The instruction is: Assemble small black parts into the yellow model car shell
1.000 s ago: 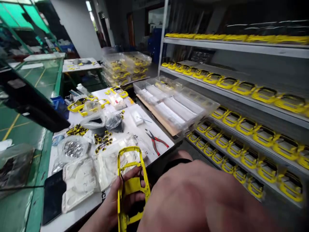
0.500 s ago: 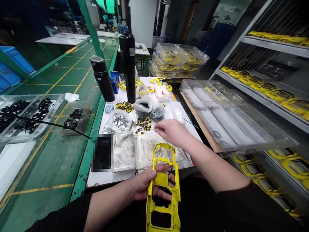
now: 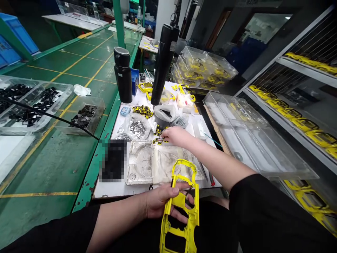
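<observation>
Yellow plastic frame, gripped in the left hand just off the near edge of the white bench, could drop if that grip loosens; the right hand, fingers narrowly closed, hold unclear, could scatter the small black-and-yellow parts it touches.

Head-worn camera, looking forward and down.
It sits above the person's left hand and right hand, close to them, facing along the white workbench, with shelving at right.

PLACE: assembly workshop | BENCHES: green workbenches | RACKS: steel shelving holding yellow frames | STOCK: stacked clear trays
</observation>
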{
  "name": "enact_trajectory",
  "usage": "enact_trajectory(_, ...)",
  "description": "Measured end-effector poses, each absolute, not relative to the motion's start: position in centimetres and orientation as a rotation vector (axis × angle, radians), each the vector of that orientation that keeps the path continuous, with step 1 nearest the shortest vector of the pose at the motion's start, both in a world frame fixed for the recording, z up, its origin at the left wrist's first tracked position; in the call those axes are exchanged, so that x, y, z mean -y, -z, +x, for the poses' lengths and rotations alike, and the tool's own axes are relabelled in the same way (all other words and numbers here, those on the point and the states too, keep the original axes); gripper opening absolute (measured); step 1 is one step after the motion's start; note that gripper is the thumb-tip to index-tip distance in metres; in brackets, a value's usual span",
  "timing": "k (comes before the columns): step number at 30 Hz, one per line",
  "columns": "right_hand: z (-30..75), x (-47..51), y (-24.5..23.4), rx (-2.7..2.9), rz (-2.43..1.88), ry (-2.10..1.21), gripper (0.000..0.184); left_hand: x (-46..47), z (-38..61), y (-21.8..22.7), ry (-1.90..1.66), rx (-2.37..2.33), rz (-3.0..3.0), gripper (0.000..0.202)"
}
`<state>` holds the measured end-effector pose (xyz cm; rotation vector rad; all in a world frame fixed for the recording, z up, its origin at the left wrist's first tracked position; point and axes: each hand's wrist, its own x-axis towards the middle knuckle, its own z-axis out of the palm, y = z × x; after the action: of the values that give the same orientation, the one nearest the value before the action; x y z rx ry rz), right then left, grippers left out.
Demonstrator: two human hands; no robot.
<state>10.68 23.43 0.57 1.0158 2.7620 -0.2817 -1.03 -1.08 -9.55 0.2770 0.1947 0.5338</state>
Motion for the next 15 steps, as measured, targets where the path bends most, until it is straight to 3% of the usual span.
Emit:
enact_trajectory(5, 11.4, -23.9, -0.6, -2.852, 1.061, 0.443, 0.008, 1.0, -0.9, 9.6, -0.527, -0.176, 0.275, 0.077)
enact_trajectory(11, 12.9, -23.8, -2.2, -3.001, 1.340, 0.888, 0.009, 0.7, -1.2, 9.5, -0.525, -0.207, 0.260, 0.078)
enact_trajectory(15, 14.7, -21.3, -3.7, -2.989, 1.655, 1.278, 0.026, 0.6, -1.4, 9.0, -0.531, -0.215, 0.219, 0.073)
